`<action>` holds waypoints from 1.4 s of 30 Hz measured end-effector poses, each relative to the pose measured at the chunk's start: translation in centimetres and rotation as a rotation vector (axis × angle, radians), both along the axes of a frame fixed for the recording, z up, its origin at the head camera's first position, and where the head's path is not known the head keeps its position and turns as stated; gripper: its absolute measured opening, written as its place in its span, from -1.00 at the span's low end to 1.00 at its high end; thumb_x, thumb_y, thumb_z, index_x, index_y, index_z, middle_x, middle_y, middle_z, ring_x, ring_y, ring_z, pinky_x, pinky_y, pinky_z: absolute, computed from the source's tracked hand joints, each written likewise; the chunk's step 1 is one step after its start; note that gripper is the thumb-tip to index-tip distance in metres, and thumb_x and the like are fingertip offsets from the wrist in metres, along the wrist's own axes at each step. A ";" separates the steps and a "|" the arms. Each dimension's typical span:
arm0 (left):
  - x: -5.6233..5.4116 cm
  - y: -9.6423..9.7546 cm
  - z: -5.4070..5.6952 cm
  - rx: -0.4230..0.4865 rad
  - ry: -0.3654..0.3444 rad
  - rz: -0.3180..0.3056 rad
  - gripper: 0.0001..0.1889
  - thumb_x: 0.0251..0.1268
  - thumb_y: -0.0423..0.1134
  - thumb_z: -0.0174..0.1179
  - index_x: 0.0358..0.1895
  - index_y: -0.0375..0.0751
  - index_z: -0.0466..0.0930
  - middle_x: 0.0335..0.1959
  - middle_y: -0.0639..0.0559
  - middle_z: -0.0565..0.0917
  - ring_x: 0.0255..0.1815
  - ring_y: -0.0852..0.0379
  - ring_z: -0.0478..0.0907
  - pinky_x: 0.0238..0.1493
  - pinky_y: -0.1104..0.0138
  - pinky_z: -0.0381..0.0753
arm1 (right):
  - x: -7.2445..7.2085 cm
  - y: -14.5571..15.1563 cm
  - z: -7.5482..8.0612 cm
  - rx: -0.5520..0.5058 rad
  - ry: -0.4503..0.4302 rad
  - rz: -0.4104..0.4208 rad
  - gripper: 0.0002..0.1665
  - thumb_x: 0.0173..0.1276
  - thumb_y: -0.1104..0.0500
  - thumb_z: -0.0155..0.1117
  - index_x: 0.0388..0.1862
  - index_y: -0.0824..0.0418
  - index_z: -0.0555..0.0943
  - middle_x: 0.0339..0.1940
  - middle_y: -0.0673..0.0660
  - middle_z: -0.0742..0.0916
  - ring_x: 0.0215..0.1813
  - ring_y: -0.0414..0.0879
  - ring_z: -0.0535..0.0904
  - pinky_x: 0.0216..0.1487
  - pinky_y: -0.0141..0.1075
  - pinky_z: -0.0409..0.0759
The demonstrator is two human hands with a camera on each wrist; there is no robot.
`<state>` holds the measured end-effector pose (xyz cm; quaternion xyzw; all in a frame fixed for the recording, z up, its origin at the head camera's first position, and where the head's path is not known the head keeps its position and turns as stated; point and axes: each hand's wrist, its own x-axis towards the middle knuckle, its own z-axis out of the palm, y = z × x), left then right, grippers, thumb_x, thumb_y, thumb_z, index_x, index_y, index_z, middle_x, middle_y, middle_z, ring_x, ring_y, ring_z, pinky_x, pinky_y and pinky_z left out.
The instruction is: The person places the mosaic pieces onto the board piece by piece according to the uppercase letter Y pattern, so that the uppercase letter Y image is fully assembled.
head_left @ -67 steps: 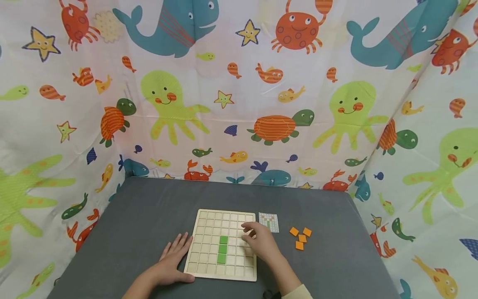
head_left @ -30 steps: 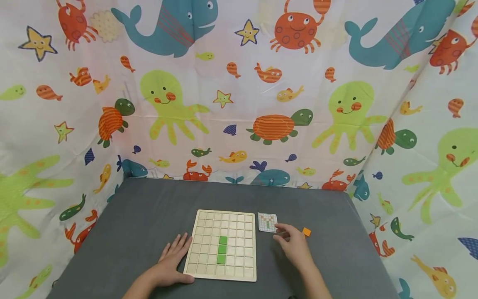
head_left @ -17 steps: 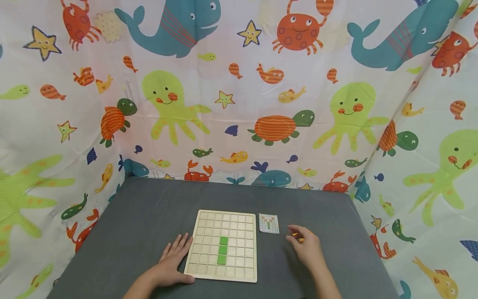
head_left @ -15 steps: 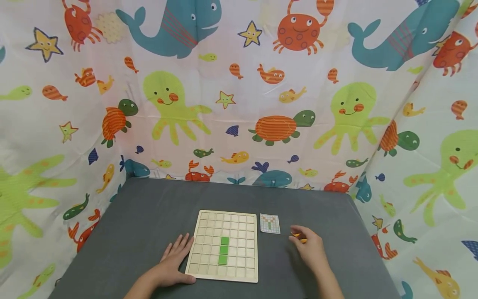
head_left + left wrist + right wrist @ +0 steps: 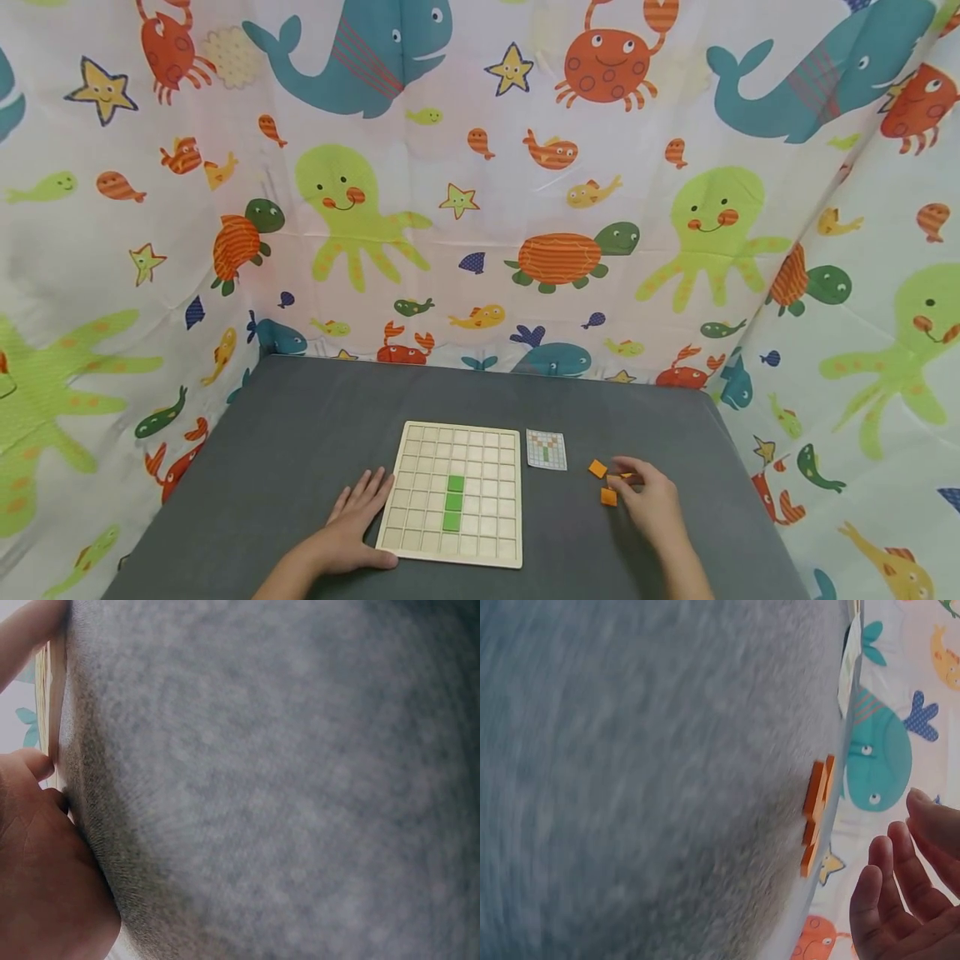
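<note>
A pale wooden grid board (image 5: 487, 518) lies on the table with a column of 3 green square tiles (image 5: 453, 502) in its cells. My left hand (image 5: 347, 532) rests on the table with fingers spread, its fingertips and thumb touching the board's left edge and lower corner. Several orange square tiles (image 5: 608, 497) lie right of the board. Above them hovers my right hand (image 5: 654, 502), partly hiding some. In the right wrist view the orange tiles (image 5: 814, 791) sit on the cloth, apart from the loosely bent fingers, and nothing shows in that hand.
A small printed card (image 5: 547, 462) with a coloured grid pattern lies between the board and the orange tiles. The grey table (image 5: 315, 417) is enclosed by a hanging curtain (image 5: 465, 292) printed with sea animals.
My right hand has moved from over the board rightward, past the card, to above the orange tiles. The left hand has stayed at the board's edge. The head view has shifted slightly.
</note>
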<state>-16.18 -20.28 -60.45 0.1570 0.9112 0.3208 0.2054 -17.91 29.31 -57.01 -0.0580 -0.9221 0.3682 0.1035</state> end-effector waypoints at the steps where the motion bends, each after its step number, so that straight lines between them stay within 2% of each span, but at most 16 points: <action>1: 0.0 0.0 0.0 0.001 0.002 -0.001 0.31 -0.05 0.41 0.41 0.67 -0.06 -0.15 0.69 -0.16 -0.19 0.67 -0.28 -0.39 0.51 -0.30 -0.40 | -0.1 0.2 0.0 0.004 -0.014 -0.004 -0.60 0.26 0.22 0.51 0.08 0.22 0.72 -0.05 0.20 0.80 -0.11 0.04 0.75 -0.14 -0.20 0.70; 5: -0.2 0.0 -0.1 0.003 0.014 -0.005 0.31 -0.06 0.41 0.42 0.67 -0.06 -0.16 0.69 -0.16 -0.19 0.68 -0.28 -0.39 0.51 -0.30 -0.40 | -0.3 1.0 0.0 0.011 -0.077 -0.017 -0.58 0.30 0.20 0.48 0.14 0.21 0.70 0.02 0.24 0.77 -0.04 0.09 0.71 -0.04 0.02 0.68; 11: -0.1 0.1 0.1 -0.012 0.018 0.008 0.33 -0.10 0.42 0.43 0.67 -0.07 -0.15 0.69 -0.16 -0.17 0.68 -0.28 -0.37 0.51 -0.29 -0.39 | -0.7 2.2 -0.4 -0.017 -0.126 -0.025 -0.56 0.34 0.18 0.45 0.19 0.18 0.67 0.13 0.27 0.70 0.09 0.17 0.66 0.05 0.13 0.62; 16: 0.0 0.1 0.1 -0.016 0.021 0.005 0.34 -0.10 0.40 0.43 0.67 -0.10 -0.14 0.69 -0.18 -0.17 0.67 -0.29 -0.35 0.51 -0.30 -0.37 | -1.1 3.2 -1.1 0.011 -0.167 -0.035 -0.51 0.34 0.16 0.44 0.24 0.20 0.63 0.23 0.33 0.61 0.18 0.26 0.59 0.11 0.21 0.56; 23: 0.2 0.2 0.5 -0.026 0.011 0.009 0.35 -0.11 0.40 0.45 0.67 -0.11 -0.16 0.69 -0.18 -0.17 0.67 -0.29 -0.36 0.51 -0.30 -0.38 | -1.8 3.9 -1.6 0.035 -0.213 -0.015 -0.46 0.30 0.24 0.45 0.26 0.25 0.60 0.23 0.41 0.60 0.17 0.31 0.59 0.12 0.22 0.54; 29: 0.2 0.2 0.4 -0.023 0.014 0.004 0.35 -0.10 0.39 0.44 0.67 -0.11 -0.16 0.68 -0.19 -0.17 0.67 -0.30 -0.36 0.51 -0.30 -0.38 | -2.4 4.0 -2.4 0.043 -0.241 -0.014 -0.47 0.27 0.26 0.46 0.24 0.26 0.62 0.22 0.39 0.63 0.18 0.29 0.59 0.14 0.21 0.53; 37: 0.4 0.3 0.4 -0.013 0.010 0.000 0.34 -0.09 0.39 0.44 0.67 -0.11 -0.16 0.68 -0.19 -0.18 0.67 -0.29 -0.37 0.51 -0.30 -0.39 | -2.9 3.6 -2.6 0.059 -0.273 -0.019 -0.52 0.27 0.26 0.46 0.19 0.28 0.66 0.13 0.36 0.68 0.11 0.25 0.60 0.06 0.16 0.56; 42: 0.4 0.3 0.6 -0.018 0.002 0.007 0.35 -0.10 0.38 0.45 0.67 -0.11 -0.17 0.68 -0.19 -0.17 0.67 -0.30 -0.37 0.51 -0.31 -0.39 | -3.1 3.5 -2.7 0.068 -0.259 -0.032 -0.56 0.29 0.23 0.46 0.15 0.28 0.69 0.04 0.30 0.74 0.00 0.17 0.65 -0.02 0.10 0.61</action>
